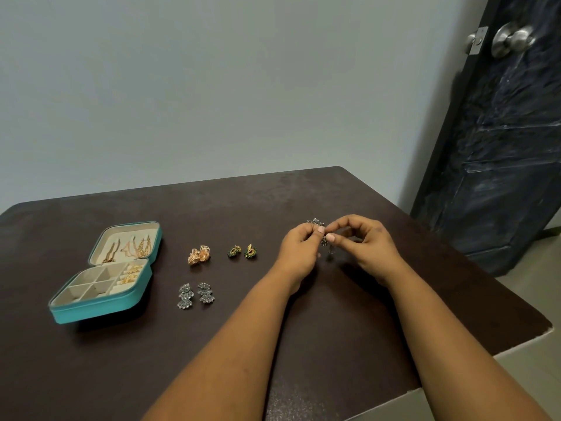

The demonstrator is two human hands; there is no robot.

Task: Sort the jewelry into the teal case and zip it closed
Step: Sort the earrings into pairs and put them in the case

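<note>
hands: left hand (299, 247) + right hand (362, 241) pinch silver earring (318, 223) | teal case (100, 311) open

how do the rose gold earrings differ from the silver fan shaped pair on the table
The rose gold earrings are rounded, dome-like pieces, while the silver fan-shaped earrings are flat and tiered. The rose gold pair is huddled together, touching; the silver pair lies side by side with a gap between. The rose gold pair sits farther from the person, the silver pair nearer. Both rest on the dark table, right of the open teal case, not yet packed.
</note>
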